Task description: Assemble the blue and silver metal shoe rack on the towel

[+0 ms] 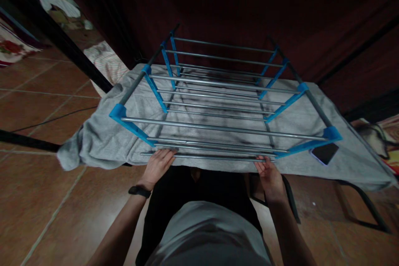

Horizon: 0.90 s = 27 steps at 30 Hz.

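A rack of grey metal tubes (218,129) joined by blue plastic brackets (156,93) stands on a grey cloth (102,141). A loose metal tube (215,158) lies along the cloth's near edge, in front of the rack. Near its left end, my left hand (158,164) is closed over the tube, its thumb hidden. The fingertips of my right hand (268,174) pinch the tube close to its right end. Both hands are just below the rack's lowest near tubes.
A dark phone (324,153) lies on the cloth by the rack's right front bracket. Behind hangs a dark red curtain (224,4). Black metal bars (65,37) run past at the left. A chair-like black frame (361,199) stands on the tiled floor (40,199).
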Available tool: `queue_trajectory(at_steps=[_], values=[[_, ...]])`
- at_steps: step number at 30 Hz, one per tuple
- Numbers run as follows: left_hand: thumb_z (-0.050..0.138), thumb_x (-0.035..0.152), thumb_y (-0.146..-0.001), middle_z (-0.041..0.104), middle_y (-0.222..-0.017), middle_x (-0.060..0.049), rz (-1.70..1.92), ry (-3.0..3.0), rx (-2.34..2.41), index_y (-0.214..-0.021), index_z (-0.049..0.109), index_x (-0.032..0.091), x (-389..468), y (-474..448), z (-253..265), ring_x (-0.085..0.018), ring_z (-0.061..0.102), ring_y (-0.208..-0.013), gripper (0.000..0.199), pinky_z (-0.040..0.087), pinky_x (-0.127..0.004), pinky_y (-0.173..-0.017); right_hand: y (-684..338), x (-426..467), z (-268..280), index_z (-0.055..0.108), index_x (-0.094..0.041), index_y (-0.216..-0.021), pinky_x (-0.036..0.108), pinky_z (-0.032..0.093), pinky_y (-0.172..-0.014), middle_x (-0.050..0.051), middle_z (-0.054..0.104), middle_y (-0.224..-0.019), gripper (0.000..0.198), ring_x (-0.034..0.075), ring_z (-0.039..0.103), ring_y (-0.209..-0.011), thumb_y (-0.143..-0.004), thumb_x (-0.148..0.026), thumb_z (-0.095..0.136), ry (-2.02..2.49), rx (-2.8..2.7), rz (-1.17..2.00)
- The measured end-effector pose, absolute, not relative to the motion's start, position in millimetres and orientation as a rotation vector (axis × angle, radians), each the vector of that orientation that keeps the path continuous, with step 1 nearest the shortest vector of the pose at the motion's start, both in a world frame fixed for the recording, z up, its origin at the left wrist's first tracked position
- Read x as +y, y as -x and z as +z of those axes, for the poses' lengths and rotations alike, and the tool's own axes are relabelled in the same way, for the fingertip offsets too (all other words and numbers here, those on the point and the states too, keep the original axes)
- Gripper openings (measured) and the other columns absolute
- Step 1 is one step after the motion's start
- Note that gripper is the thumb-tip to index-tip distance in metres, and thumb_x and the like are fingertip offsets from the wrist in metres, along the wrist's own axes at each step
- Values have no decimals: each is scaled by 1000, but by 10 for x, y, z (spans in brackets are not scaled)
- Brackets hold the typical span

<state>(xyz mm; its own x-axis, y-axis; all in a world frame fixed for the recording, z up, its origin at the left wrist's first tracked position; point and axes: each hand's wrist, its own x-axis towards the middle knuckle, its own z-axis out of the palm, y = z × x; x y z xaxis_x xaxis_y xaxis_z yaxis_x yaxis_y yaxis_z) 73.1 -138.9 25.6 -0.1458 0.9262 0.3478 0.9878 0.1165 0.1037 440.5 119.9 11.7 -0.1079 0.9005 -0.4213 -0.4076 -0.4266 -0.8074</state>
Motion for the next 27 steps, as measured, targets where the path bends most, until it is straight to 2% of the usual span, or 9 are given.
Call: queue_trajectory(at_steps=[6, 15, 27], values=[[46, 28, -98, 69, -94, -6, -435, 1893, -2200, -111, 63, 19, -1415, -688, 218, -21, 64, -90, 23, 46, -35, -82, -4402, 1183, 126, 65, -24, -86, 35, 49, -102, -3, 70, -88, 15, 13, 67, -94, -77, -31, 74, 1189, -638, 1684], [46, 28, -98, 68, -90, -6, -425, 1865, -2212, -103, 65, 19, -1440, -626, 207, -22, 62, -86, 22, 45, -36, -80, -4426, 1192, 142, 66, -25, -89, 33, 50, -100, -4, 70, -90, 17, 12, 66, -93, -77, -33, 75, 1172, -600, 1697], [44, 30, -99, 68, -92, -7, -414, 1852, -2266, -104, 66, 18, -1465, -590, 191, -23, 61, -88, 25, 45, -37, -79, -4430, 1219, 124, 66, -26, -95, 30, 51, -96, -4, 70, -96, 21, 10, 65, -91, -79, -37, 73, 1173, -552, 1701]])
